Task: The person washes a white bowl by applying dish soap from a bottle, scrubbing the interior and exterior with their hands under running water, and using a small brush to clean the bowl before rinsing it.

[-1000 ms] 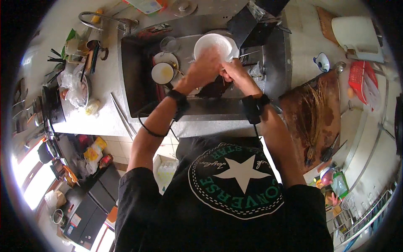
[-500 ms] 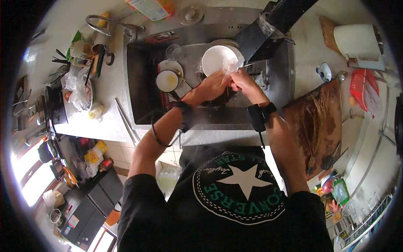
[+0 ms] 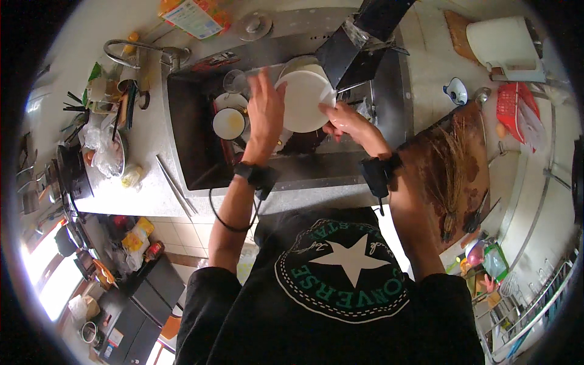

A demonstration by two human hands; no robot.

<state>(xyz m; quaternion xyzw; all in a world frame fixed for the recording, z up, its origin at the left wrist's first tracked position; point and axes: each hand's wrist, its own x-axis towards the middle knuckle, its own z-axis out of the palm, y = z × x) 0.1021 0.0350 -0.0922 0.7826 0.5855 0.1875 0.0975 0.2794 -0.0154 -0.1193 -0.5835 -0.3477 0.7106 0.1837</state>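
grasping the right edge of a round smooth white bowl (image 3: pixel 304 103) with the right hand (image 3: pixel 351 123), above the large dark grey metal sink (image 3: pixel 193 137); holding the left hand (image 3: pixel 266 115) released, fingers spread, just beside the opposite edge, too close to tell contact from a narrow gap. best to pinch the rim firmly between thumb and fingers, probably slippery if wet, to brace the far side with the free palm, to stay low in case of a slip, and to leave room from the angular black box-like thing (image 3: pixel 350 61), close by the upper right edge. among containers, in the left part of the sink: a small round white bowl with a dark rim (image 3: pixel 229 124), showing a yellowish patch inside, partly covering a white plate (image 3: pixel 226 101); near both, a clear round glass vessel (image 3: pixel 235 81). on the pale table (image 3: pixel 152 182) at left, a round metal bowl (image 3: pixel 126 152) heaped with clear plastic bags (image 3: pixel 103 139), contents hard to make out; at far right, a red plastic basket (image 3: pixel 510 106) beside a translucent white bag (image 3: pixel 528 129)
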